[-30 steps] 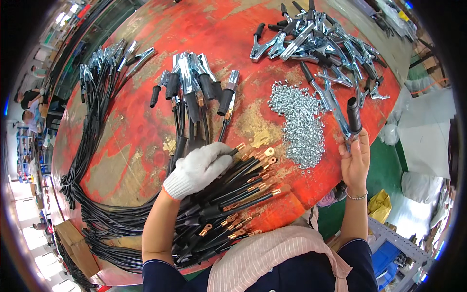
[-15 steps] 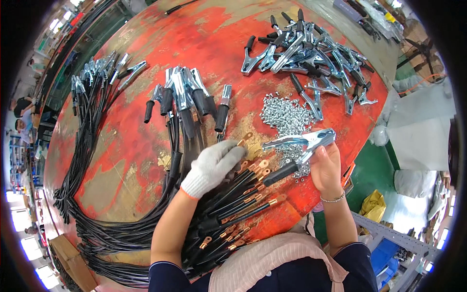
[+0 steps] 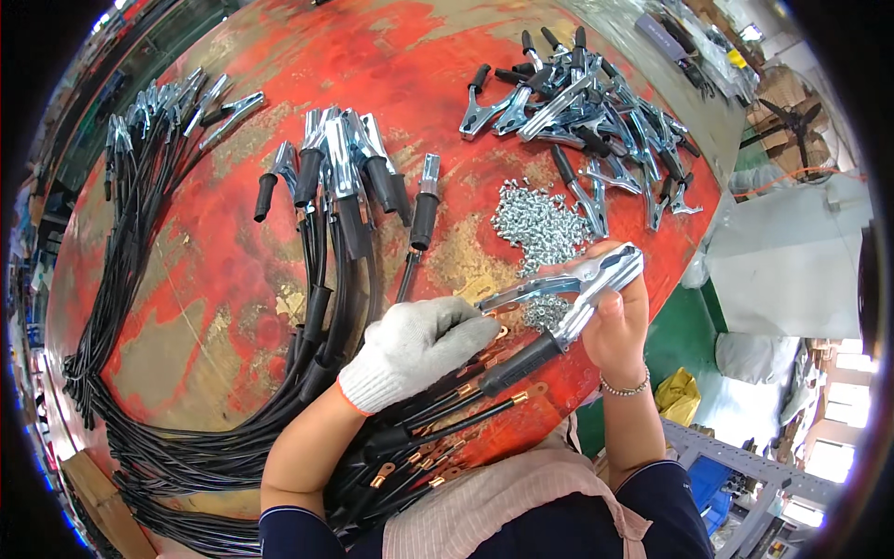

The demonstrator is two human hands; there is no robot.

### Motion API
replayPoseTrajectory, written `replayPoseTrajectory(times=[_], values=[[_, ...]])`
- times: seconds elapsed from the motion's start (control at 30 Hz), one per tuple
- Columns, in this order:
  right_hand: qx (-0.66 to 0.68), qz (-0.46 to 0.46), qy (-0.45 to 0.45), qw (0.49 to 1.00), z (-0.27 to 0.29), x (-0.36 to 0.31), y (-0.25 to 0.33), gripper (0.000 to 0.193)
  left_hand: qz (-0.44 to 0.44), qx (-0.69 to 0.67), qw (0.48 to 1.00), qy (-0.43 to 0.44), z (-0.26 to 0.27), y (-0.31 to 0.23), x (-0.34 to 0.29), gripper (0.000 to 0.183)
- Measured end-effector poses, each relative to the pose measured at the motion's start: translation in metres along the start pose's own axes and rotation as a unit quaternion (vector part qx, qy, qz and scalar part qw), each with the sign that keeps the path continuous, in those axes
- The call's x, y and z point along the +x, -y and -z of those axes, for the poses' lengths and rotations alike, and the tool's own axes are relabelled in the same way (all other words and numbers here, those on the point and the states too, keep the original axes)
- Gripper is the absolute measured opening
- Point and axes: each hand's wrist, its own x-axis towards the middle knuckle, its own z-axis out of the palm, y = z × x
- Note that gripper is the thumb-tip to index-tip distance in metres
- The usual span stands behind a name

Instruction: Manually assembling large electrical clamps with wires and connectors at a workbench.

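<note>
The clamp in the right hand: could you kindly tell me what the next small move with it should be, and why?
Perhaps steady the bare metal arm of the clamp with the gloved left hand: the arm's tip appears just beside it, while the right hand grips the opposite end. Anything in the left hand is hidden.

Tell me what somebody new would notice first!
Probably the shiny, black-handled silver metal clamp in the bare right hand, right of the picture's centre. Next, the white-gloved left hand, just left of the clamp. Then, at the upper right of the patchy red table, a heap of black-handled silver clamps.
</note>
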Motion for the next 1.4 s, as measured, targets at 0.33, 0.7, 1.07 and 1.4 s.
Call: replayPoseTrajectory(times=[0.33,0.7,1.07,1.4], values=[[-0.008,-0.003,0.033,0.999,-0.007,-0.005,0.005,0.054,0.021,0.007,1.0,0.008,-0.001,0.003,0.003,0.041],[-0.024,0.0,0.021,0.999,-0.012,-0.008,0.008,0.057,-0.016,-0.018,1.0,-0.004,-0.003,0.009,0.007,0.027],[-0.001,-0.014,-0.007,1.0,-0.019,-0.012,0.003,0.06,-0.036,-0.019,0.999,0.004,-0.002,0.008,0.005,0.027],[0.001,-0.015,-0.022,1.0,-0.022,-0.015,0.006,0.06,-0.043,-0.018,0.999,0.013,-0.001,0.007,0.006,0.026]])
